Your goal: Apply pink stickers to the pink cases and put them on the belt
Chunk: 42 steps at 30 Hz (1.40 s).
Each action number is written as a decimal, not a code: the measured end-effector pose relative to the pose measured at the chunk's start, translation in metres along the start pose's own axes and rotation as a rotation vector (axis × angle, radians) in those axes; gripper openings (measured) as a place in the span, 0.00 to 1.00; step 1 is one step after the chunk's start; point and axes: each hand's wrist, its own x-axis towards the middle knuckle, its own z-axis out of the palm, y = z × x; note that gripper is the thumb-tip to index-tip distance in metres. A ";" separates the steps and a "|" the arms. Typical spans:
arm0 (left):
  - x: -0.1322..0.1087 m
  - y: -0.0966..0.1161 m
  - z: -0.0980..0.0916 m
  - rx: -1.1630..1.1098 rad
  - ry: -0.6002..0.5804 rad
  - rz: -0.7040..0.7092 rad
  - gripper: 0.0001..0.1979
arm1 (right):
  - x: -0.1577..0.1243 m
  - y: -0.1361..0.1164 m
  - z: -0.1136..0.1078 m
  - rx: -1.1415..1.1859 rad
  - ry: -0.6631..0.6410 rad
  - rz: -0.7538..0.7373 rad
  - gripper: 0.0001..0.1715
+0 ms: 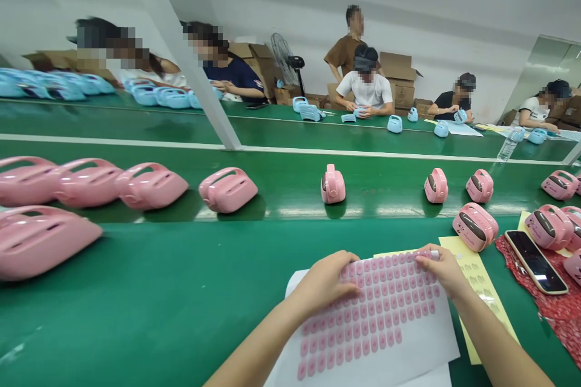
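Observation:
A white sheet of small pink oval stickers (363, 316) lies tilted in front of me, with further white paper under it. My left hand (327, 283) grips the sheet's upper left part, thumb over the stickers. At the upper right corner, my right hand (442, 269) pinches the sheet between thumb and fingers. A yellow sticker sheet (481, 281) lies partly beneath my right forearm. Just beyond my right hand stands a pink handled plastic device (475, 227) with a dark front panel.
Several pink devices (228, 189) stand in a row on the green bench (158, 314). A phone (536, 261) rests on red bubble wrap (560, 320) at right. Co-workers (365, 87) sit opposite among blue devices (394, 124). A slanted white post (181, 42) rises at left.

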 end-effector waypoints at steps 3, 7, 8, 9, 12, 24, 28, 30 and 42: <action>-0.003 -0.003 0.002 0.048 -0.012 -0.044 0.13 | 0.000 0.007 0.002 0.051 0.011 0.040 0.21; 0.003 0.000 0.005 0.076 -0.038 -0.069 0.08 | 0.001 0.012 0.003 0.045 0.018 0.067 0.22; 0.005 0.001 0.003 0.081 -0.048 -0.070 0.09 | 0.001 0.013 0.002 0.039 0.011 0.072 0.22; 0.006 0.000 0.001 0.083 -0.062 -0.067 0.09 | 0.001 0.013 0.002 0.036 0.004 0.075 0.22; 0.005 -0.006 -0.013 0.075 -0.111 -0.046 0.07 | 0.001 0.012 0.001 0.044 0.009 0.086 0.23; 0.004 -0.040 -0.042 -0.263 -0.251 -0.065 0.10 | 0.018 0.019 -0.013 0.101 -0.003 0.140 0.24; 0.013 -0.055 -0.041 -0.365 -0.185 -0.082 0.23 | 0.037 0.014 -0.022 -0.052 -0.034 0.110 0.23; 0.021 -0.062 -0.034 -0.366 -0.127 -0.100 0.26 | 0.051 0.013 -0.027 -0.245 0.000 0.044 0.20; 0.053 -0.041 0.054 0.177 0.318 0.070 0.20 | 0.072 0.061 0.001 -1.025 0.363 -0.426 0.19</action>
